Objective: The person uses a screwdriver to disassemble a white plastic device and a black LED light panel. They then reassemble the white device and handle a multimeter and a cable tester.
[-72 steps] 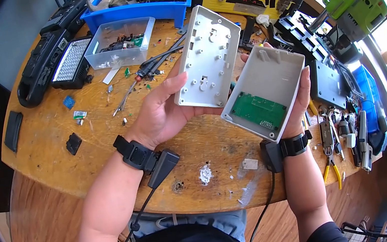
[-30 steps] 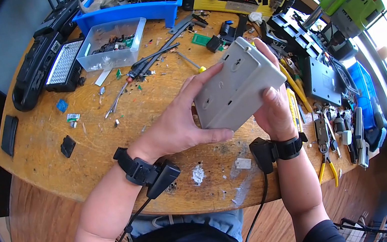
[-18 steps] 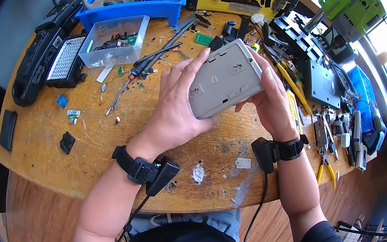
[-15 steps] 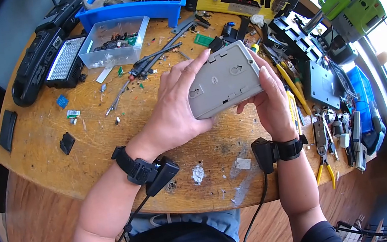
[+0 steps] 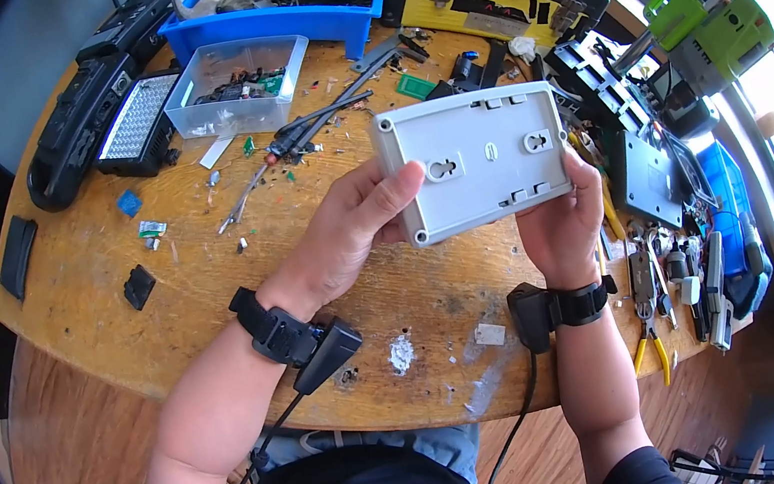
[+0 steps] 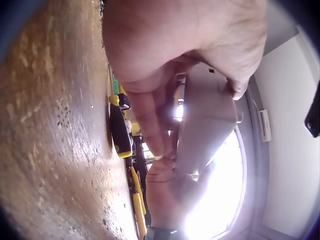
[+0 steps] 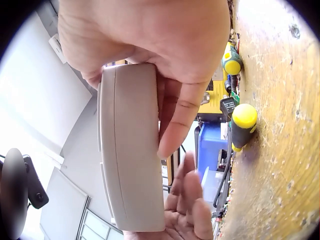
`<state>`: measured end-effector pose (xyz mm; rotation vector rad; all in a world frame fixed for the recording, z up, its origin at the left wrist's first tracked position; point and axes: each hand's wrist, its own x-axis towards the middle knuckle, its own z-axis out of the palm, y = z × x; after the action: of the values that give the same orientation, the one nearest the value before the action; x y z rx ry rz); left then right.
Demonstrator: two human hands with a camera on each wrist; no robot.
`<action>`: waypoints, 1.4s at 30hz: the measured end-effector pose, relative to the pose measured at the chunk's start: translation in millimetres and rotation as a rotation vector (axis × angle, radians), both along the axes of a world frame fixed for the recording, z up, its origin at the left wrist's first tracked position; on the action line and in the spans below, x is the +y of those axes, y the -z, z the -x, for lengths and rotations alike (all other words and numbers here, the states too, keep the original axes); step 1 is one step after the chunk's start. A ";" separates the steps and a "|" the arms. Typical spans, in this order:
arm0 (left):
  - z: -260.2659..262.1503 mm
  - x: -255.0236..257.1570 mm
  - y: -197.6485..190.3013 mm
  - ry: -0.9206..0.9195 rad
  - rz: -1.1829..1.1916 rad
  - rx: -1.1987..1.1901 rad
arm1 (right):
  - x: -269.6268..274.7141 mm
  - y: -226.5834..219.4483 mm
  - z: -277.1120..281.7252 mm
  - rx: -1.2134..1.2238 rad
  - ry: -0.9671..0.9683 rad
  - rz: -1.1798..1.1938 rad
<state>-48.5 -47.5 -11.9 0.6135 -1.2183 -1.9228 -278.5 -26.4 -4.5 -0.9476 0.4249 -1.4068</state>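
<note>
A light grey plastic case [image 5: 490, 187], its two halves together, is held above the bench with its back facing up. Two keyhole slots and small clips show on that back. My left hand [image 5: 340, 234] grips the left end, thumb on the back face and fingers underneath. At the right end, my right hand [image 5: 563, 234] holds the case with the thumb along its edge. A thin seam runs along the side of the case [image 7: 135, 150] in the right wrist view, where fingers reach beneath it. The inside of the case is hidden.
Screwdrivers [image 7: 243, 125] lie on the wooden bench [image 5: 158, 329] beneath the case. Behind stand a clear plastic bin [image 5: 240, 113] of scraps, a blue tray [image 5: 272, 27] and a yellow-black toolbox [image 5: 491, 2]. Yellow-handled pliers [image 5: 650, 342] and other tools crowd the right side.
The two halves, earlier apart with one in each hand and a green circuit board visible inside one, are now together. The case has since turned level, its back toward the head camera.
</note>
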 end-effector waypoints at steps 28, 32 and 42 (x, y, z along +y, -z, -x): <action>8.5 -1.0 9.0 -0.030 0.370 0.066 | -8.4 3.5 -7.7 0.071 0.334 -0.037; 8.1 -1.7 9.7 -0.034 0.328 0.078 | -8.2 3.5 -8.4 0.078 0.342 -0.031; 4.4 -2.1 4.2 -0.180 0.063 0.219 | -4.0 5.9 -3.8 0.226 0.167 -0.011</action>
<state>-53.0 -49.6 -16.1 0.4496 -1.0452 -1.7439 -274.7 -30.4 -10.4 -1.0869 0.6939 -1.4503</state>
